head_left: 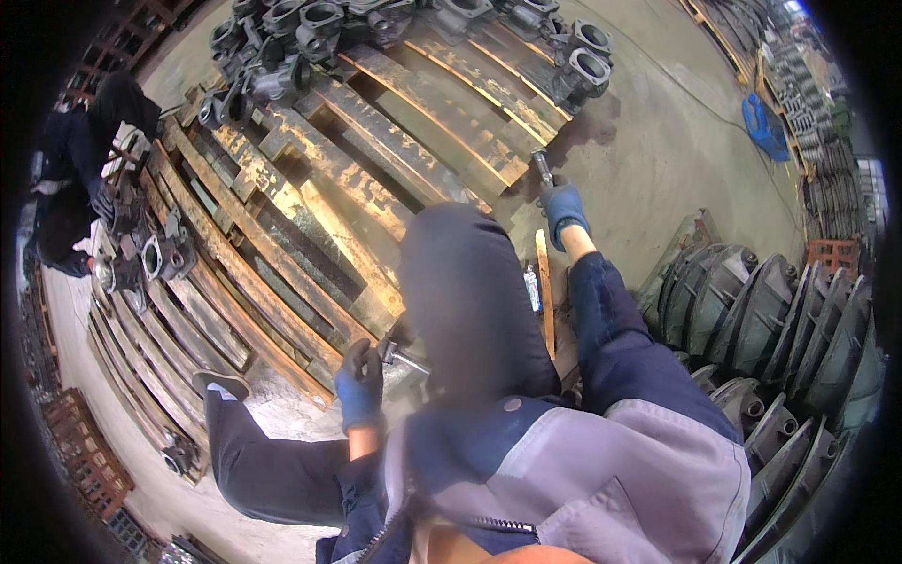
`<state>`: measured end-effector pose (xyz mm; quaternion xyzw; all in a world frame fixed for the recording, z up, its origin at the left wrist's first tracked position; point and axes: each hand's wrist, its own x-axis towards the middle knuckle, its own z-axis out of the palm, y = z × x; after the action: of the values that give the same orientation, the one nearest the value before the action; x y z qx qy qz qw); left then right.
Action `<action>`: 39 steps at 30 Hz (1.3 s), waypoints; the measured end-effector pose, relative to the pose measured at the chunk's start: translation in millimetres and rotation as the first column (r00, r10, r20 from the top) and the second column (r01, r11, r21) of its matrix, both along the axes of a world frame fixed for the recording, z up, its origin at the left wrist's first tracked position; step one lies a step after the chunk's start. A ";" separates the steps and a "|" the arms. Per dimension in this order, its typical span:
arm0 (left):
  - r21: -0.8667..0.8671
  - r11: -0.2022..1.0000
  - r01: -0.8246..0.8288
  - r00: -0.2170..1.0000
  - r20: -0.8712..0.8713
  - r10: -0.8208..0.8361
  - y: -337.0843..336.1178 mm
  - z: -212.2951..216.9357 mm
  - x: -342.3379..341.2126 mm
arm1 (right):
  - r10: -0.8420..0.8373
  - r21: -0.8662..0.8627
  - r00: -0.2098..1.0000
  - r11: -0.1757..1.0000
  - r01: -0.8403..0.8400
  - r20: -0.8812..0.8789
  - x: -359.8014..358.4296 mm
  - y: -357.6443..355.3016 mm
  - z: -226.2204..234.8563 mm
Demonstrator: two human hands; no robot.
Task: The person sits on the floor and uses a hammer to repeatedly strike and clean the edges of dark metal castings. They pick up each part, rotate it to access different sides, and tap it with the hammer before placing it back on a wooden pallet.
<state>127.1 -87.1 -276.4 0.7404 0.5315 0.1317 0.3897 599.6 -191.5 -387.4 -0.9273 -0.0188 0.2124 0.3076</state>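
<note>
My right hand [564,207], in a blue and dark work glove, is closed round a metal tool with a short cylindrical head [541,165], held out past the right corner of a wooden pallet [366,202]. Near the pallet's front edge, my left hand [360,385], gloved the same way, is closed on a slim metal rod-like tool [410,363]. That tool points right, toward my bent dark-trousered knee [460,301], which hides part of the pallet. Dark grey metal castings with round openings [282,80] are heaped on the pallet's far end.
Stacked ribbed metal castings [723,291] stand close on my right. A wooden strip [545,282] and a small white tube [533,288] lie beside my knee. At the left, another person [70,179] bends over castings [169,249]. A blue object [764,127] lies at the far right.
</note>
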 end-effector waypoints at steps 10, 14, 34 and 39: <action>-0.066 0.997 0.033 0.973 -0.225 -0.047 7.6 -27.6 -8.2 | 0.190 -0.253 0.969 0.956 -0.146 0.157 18.5 8.3 -25.3; -0.058 0.996 0.065 0.972 -0.222 -0.076 7.3 -26.2 -8.3 | 0.214 -0.368 0.977 0.910 -0.193 0.018 22.2 5.5 -23.0; -0.216 0.976 0.029 0.988 -0.141 -0.060 20.0 -29.7 23.5 | 0.695 -0.638 0.563 0.689 -0.344 0.447 171.0 82.8 74.1; -0.207 0.977 0.053 0.991 -0.112 -0.077 21.6 -29.6 21.8 | 0.783 -0.568 0.397 0.622 -0.539 0.480 185.2 51.6 65.3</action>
<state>148.9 -65.5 -305.9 0.7203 0.5401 0.0193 0.4348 784.7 -139.8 -322.2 -0.8819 -0.4692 -0.0446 0.0081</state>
